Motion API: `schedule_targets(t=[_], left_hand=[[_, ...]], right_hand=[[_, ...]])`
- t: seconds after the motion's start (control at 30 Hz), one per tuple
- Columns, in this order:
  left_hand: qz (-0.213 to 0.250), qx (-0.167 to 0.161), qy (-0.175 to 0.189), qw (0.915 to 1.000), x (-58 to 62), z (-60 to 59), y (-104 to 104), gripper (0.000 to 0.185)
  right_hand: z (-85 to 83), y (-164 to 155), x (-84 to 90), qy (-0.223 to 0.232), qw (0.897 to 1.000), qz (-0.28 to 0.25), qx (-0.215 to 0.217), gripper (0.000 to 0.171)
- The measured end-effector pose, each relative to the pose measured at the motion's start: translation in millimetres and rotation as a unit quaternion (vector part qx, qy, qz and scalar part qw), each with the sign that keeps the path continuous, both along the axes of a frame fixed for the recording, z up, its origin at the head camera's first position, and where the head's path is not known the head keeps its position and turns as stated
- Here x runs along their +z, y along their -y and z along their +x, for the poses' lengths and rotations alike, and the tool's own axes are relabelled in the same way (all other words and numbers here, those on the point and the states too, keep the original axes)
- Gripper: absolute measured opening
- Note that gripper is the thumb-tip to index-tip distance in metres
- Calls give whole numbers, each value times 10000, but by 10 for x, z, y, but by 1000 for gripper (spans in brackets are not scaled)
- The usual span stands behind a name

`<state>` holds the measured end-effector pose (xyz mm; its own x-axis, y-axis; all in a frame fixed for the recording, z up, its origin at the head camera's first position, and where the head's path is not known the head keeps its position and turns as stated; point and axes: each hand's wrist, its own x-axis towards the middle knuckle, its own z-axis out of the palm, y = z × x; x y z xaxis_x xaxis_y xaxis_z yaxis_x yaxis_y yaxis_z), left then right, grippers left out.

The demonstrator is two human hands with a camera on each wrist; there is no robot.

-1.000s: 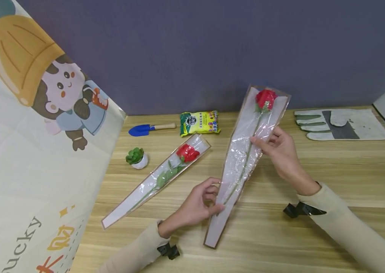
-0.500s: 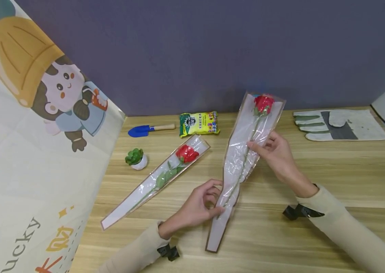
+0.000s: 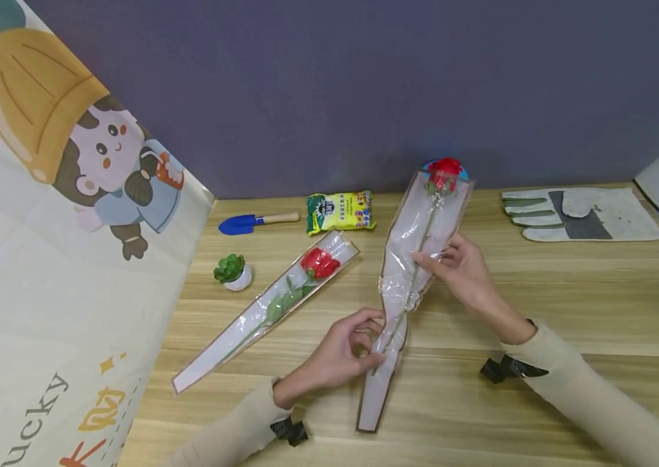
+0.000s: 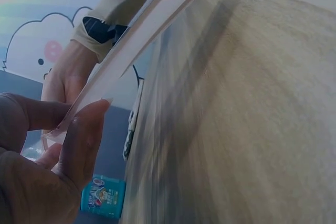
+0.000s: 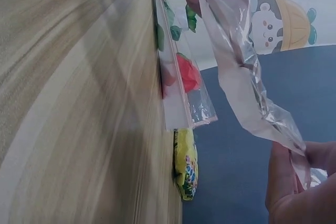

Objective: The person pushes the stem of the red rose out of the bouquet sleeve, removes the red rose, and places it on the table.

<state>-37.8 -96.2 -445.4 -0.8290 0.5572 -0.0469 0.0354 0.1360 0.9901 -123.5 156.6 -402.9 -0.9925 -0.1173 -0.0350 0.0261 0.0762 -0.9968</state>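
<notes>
A red rose [image 3: 445, 175] lies inside a long tapered clear-and-white sleeve [image 3: 397, 259], its bloom at the sleeve's wide upper end and slightly past the edge. My left hand [image 3: 335, 350] pinches the narrow lower part between thumb and fingers. Higher up, my right hand [image 3: 469, 272] pinches the right edge, thumb in front. Between the hands the sleeve is creased and buckled. The right wrist view shows the wrapper [image 5: 236, 77] held up off the table. A second wrapped red rose [image 3: 320, 263] lies diagonally on the table to the left.
Toward the back are a blue trowel [image 3: 242, 224] with a wooden handle and a yellow-green packet [image 3: 341, 211]. A small potted succulent [image 3: 233, 271] stands at left, a work glove [image 3: 586, 213] at right. A teal container [image 4: 103, 198] is mostly hidden behind the rose in the head view.
My right hand has moved down and left along with the upper sleeve, which has bent and crumpled in the middle. The bloom now sticks out past the top edge. My left hand has barely moved.
</notes>
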Motion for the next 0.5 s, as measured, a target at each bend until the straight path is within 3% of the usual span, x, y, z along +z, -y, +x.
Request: schedule_targets(t=[0.5], left_hand=[[97,-152,109,9998,-28,-8,0,66]], right_hand=[[48,2,-36,52,9998,163,115,42]])
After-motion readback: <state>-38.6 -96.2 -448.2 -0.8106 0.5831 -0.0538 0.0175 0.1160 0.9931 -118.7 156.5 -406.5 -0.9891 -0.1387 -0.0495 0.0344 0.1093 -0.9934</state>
